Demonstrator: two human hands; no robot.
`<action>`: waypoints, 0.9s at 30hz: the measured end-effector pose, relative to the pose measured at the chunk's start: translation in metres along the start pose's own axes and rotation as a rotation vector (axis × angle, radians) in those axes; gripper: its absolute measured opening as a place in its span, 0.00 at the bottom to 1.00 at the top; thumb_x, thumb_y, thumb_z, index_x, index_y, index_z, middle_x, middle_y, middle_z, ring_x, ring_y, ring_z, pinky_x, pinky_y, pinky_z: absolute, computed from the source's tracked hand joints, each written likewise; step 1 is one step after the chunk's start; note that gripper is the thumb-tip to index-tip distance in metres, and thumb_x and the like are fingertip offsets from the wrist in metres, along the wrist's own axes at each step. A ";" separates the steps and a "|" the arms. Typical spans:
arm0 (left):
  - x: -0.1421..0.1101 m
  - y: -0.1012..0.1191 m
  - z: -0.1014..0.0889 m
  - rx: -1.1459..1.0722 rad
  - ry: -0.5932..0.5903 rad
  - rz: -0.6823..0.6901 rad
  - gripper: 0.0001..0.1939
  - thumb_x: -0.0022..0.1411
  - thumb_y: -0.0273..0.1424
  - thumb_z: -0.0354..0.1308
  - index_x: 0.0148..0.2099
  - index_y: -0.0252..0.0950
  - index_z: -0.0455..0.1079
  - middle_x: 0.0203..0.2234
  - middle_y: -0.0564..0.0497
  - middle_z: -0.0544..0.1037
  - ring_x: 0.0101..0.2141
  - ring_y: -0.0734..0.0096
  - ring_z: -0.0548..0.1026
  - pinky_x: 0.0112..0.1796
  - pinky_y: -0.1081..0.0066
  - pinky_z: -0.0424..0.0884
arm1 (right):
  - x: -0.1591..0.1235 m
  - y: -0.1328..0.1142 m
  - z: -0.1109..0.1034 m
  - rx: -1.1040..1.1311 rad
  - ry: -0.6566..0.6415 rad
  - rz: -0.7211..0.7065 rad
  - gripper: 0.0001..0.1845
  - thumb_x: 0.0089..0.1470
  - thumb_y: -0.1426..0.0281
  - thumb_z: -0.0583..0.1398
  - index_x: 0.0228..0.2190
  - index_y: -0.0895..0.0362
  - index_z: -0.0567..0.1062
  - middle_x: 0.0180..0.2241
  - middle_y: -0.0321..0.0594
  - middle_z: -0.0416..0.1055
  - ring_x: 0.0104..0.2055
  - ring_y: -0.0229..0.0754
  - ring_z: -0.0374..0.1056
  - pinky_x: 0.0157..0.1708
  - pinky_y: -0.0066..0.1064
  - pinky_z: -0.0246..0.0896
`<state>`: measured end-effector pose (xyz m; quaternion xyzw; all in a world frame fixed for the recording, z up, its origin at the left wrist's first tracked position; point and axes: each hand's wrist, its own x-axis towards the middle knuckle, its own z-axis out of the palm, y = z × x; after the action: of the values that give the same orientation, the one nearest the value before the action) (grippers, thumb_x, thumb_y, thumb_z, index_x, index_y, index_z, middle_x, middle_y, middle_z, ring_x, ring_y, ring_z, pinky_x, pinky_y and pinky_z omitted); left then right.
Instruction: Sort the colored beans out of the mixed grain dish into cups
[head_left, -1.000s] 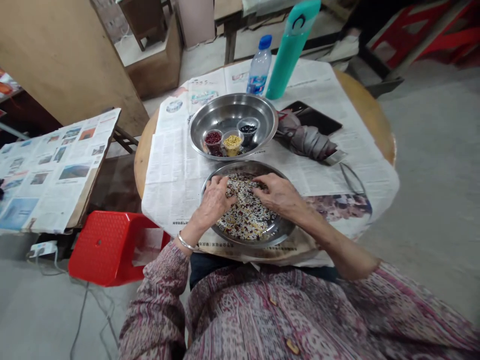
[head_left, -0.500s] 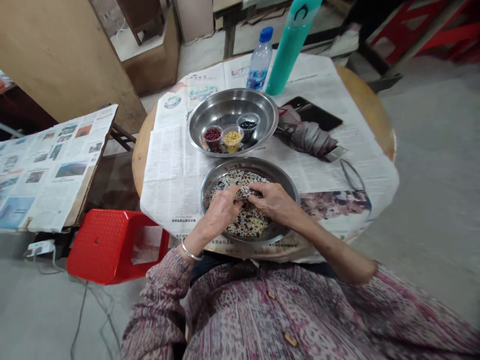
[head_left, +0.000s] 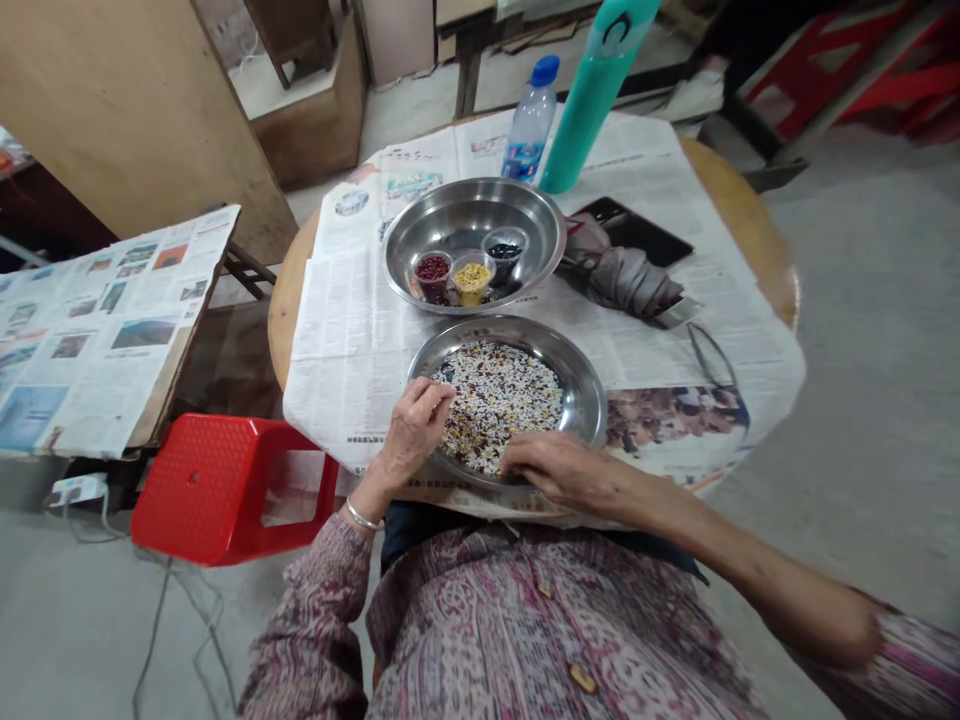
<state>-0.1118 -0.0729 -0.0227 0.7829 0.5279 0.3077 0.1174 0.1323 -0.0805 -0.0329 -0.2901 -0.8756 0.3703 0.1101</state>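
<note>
A steel basin [head_left: 587, 410] close to my body holds a spread of mixed grains and beans [head_left: 510, 395], white with yellow, dark red and black bits. Over its left rim my left hand [head_left: 414, 428] is closed, fingertips pinched together; whatever they hold is too small to name. My right hand [head_left: 553, 462] reaches across the front right rim. Its fingers are pressed together at the near edge of the mix, and their tips are partly hidden. Behind, a second steel basin [head_left: 442, 215] contains clear cups of dark red beans [head_left: 433, 272], yellow beans [head_left: 472, 280] and black beans [head_left: 505, 250].
Newspaper [head_left: 330, 330] covers the round table. A water bottle [head_left: 529, 125] and a teal flask [head_left: 592, 110] stand behind the basins. To the right lie a folded umbrella [head_left: 626, 275] and a black phone [head_left: 645, 235]. A red stool [head_left: 217, 480] stands at the left.
My hands have moved apart from the middle of the near basin, the left toward the left rim, the right down to the near edge. More of the mix shows now.
</note>
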 end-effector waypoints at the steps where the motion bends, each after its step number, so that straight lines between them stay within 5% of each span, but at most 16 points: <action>1: -0.001 -0.002 0.002 -0.007 0.027 -0.006 0.07 0.73 0.25 0.52 0.42 0.38 0.72 0.38 0.49 0.77 0.43 0.69 0.76 0.49 0.67 0.76 | 0.004 0.001 0.005 0.001 0.016 -0.016 0.15 0.57 0.78 0.54 0.35 0.52 0.80 0.34 0.39 0.78 0.37 0.42 0.73 0.41 0.35 0.69; 10: -0.010 -0.010 0.010 -0.080 0.201 0.007 0.07 0.73 0.27 0.52 0.46 0.36 0.72 0.40 0.46 0.78 0.45 0.67 0.76 0.49 0.64 0.74 | 0.035 0.006 0.003 -0.284 0.457 0.070 0.19 0.62 0.76 0.53 0.50 0.54 0.76 0.45 0.47 0.75 0.48 0.49 0.72 0.50 0.45 0.71; 18: -0.006 -0.013 0.009 -0.042 0.180 0.195 0.11 0.73 0.29 0.54 0.35 0.38 0.67 0.29 0.52 0.73 0.34 0.68 0.72 0.43 0.64 0.72 | 0.055 -0.009 0.018 -0.487 0.253 -0.328 0.10 0.62 0.69 0.59 0.43 0.55 0.79 0.52 0.49 0.73 0.58 0.53 0.63 0.57 0.52 0.62; 27: -0.009 -0.010 0.013 -0.119 0.364 0.108 0.04 0.73 0.28 0.54 0.45 0.37 0.70 0.38 0.48 0.74 0.44 0.66 0.74 0.47 0.64 0.74 | 0.054 0.011 -0.006 -0.634 0.468 -0.101 0.13 0.59 0.77 0.57 0.44 0.58 0.77 0.49 0.50 0.74 0.54 0.52 0.64 0.56 0.46 0.60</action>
<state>-0.1137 -0.0752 -0.0416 0.7332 0.4784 0.4807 0.0494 0.0957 -0.0394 -0.0374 -0.3427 -0.9109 -0.0003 0.2296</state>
